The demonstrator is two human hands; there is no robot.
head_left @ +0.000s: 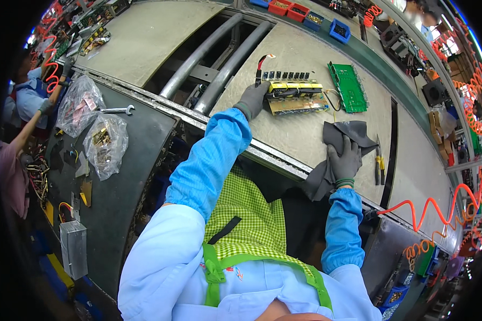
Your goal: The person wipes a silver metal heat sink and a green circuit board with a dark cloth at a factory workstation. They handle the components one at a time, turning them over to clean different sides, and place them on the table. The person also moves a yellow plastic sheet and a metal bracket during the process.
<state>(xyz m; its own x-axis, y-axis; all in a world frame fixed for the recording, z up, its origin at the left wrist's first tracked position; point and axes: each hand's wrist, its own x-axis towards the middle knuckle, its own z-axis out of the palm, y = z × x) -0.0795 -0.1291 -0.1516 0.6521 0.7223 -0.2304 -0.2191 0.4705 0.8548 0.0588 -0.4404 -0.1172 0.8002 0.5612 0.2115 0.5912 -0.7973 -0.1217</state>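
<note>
My left hand (253,100), in a dark grey glove, is closed on the left end of a circuit board (297,97) with a row of yellow-wrapped transformers. Black components line its far edge, and a red and black lead stands up by my fingers. Thin wires run from its right end toward a green circuit board (348,88) lying flat beside it. My right hand (344,160), gloved too, rests with fingers spread on a dark grey cloth (353,130). Part of that cloth hangs over the near table edge. Yellow-handled pliers (379,165) lie just right of this hand.
Two metal rollers (225,67) cross a gap left of the work panel. On the dark side table (110,198) are plastic bags of parts (106,140), a wrench (119,110) and a metal block (73,250). Small bins (339,30) line the far side. A red coiled hose (420,214) hangs at right. Co-workers are at left.
</note>
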